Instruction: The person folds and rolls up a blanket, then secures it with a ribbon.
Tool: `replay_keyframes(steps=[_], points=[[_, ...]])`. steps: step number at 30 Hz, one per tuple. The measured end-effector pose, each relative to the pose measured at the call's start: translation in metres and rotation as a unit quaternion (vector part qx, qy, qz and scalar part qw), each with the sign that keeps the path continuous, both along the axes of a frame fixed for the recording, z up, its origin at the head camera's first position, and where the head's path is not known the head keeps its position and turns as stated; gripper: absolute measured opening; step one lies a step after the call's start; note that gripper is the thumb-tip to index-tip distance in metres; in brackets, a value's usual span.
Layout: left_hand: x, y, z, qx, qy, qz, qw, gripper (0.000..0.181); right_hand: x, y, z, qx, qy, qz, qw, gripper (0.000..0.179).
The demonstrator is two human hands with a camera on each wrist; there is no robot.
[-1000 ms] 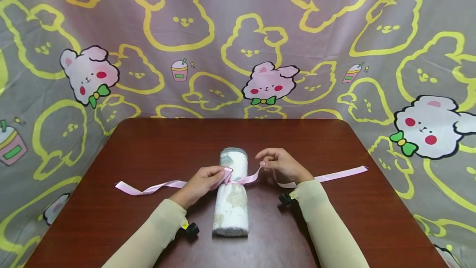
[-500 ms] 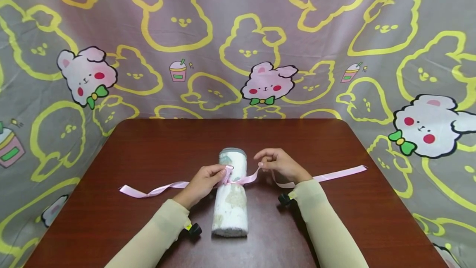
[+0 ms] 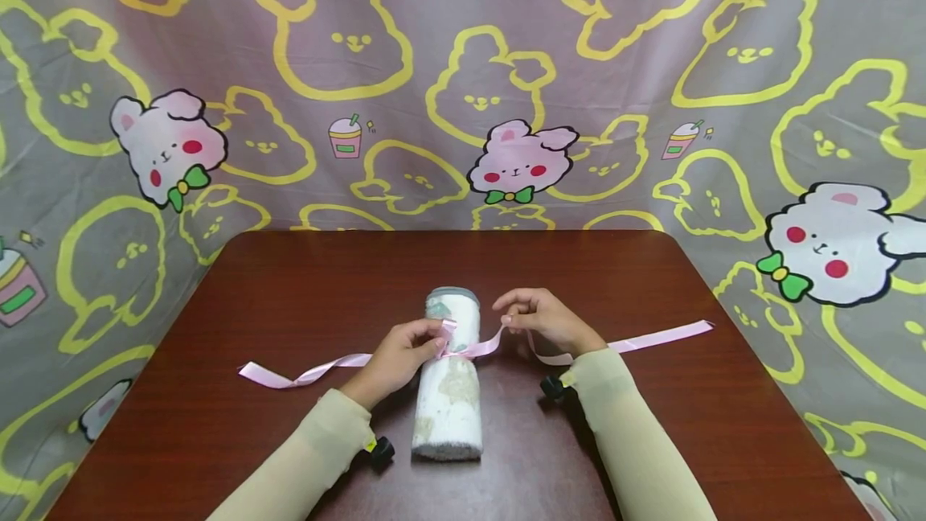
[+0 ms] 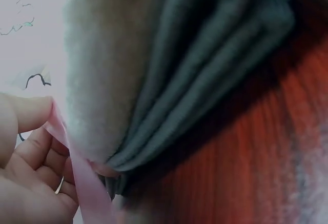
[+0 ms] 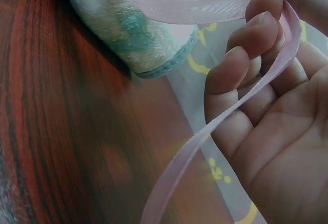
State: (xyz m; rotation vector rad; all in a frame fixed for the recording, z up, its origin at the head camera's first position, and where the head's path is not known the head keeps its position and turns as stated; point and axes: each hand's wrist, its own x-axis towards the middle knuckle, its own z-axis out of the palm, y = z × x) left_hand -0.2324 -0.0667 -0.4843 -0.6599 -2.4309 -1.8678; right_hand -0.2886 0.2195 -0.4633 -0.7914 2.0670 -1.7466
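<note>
A rolled white towel [image 3: 448, 408] with beige and green patches lies lengthwise on the table, a pink ribbon [image 3: 483, 348] tied round its upper middle. My left hand [image 3: 396, 358] pinches the ribbon over the towel's left side, a short loop standing up past the fingertips. In the left wrist view the ribbon [image 4: 87, 183] runs down from thumb and finger, beside the towel's folded end [image 4: 205, 80]. Right of the towel, my right hand [image 3: 546, 320] pinches the other side of the ribbon. In the right wrist view this ribbon [image 5: 200, 6] passes over the fingers and hangs below the palm.
One ribbon tail [image 3: 271, 376] lies twisted on the dark wood table [image 3: 347, 272] at the left. The other tail [image 3: 665, 336] stretches flat to the right past the sleeve. A patterned curtain [image 3: 405, 87] stands behind and beside the table.
My left hand has shifted slightly right, and the loop it pinches now stands more upright. The left ribbon tail has slid a little to the right. The right hand holds nearly still.
</note>
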Motion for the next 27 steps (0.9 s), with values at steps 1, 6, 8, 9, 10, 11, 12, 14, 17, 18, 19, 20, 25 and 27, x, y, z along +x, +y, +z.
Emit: replay_keyframes(steps=[1,6,8,9,10,11,12,14,17,18,19,20,25,27], points=[[0.000,0.001,0.000,0.000,0.000,0.004,1.0000,0.014,0.000,0.000,0.000,0.000,0.001,0.001,1.0000,0.038],[-0.002,0.002,0.002,0.024,-0.030,0.005,0.9992,0.025,-0.002,0.001,-0.002,0.001,0.011,0.004,0.9999,0.034],[-0.003,0.002,0.001,0.022,-0.039,0.003,0.9990,0.029,-0.002,0.002,-0.003,0.004,0.014,0.004,0.9999,0.031],[-0.003,0.001,0.001,0.020,-0.043,0.000,0.9989,0.029,-0.002,0.003,-0.003,0.004,0.015,0.004,0.9999,0.030],[-0.003,0.001,0.001,0.018,-0.050,-0.002,0.9986,0.028,-0.002,0.003,-0.003,0.004,0.016,0.004,0.9999,0.028],[-0.003,0.000,0.000,0.016,-0.057,-0.003,0.9983,0.026,-0.002,0.004,-0.003,0.003,0.014,0.002,0.9999,0.028],[-0.003,-0.001,-0.001,0.016,-0.064,-0.005,0.9978,0.021,-0.002,0.005,-0.003,0.000,0.013,0.001,0.9999,0.027],[-0.003,-0.002,-0.003,0.039,-0.081,-0.013,0.9958,0.014,-0.002,0.007,-0.001,-0.005,0.010,-0.002,0.9999,0.027],[-0.004,-0.003,-0.006,0.076,-0.092,-0.032,0.9924,0.013,-0.001,0.010,0.000,-0.022,0.000,-0.006,0.9997,0.027],[-0.004,-0.002,-0.006,0.081,-0.087,-0.038,0.9922,0.013,-0.001,0.011,0.000,-0.027,-0.003,-0.004,0.9996,0.027],[-0.003,-0.002,-0.007,0.086,-0.082,-0.042,0.9920,0.015,-0.001,0.011,0.000,-0.031,-0.006,-0.002,0.9995,0.028],[-0.003,-0.002,-0.007,0.084,-0.076,-0.044,0.9926,0.016,-0.001,0.011,0.001,-0.032,-0.007,0.002,0.9994,0.030],[-0.001,-0.002,-0.010,0.075,-0.039,-0.037,0.9958,0.017,-0.001,0.009,0.004,-0.030,-0.018,0.007,0.9994,0.033],[-0.001,0.000,-0.012,0.085,-0.033,-0.035,0.9952,0.017,-0.001,0.008,0.004,-0.025,-0.017,0.003,0.9995,0.031]])
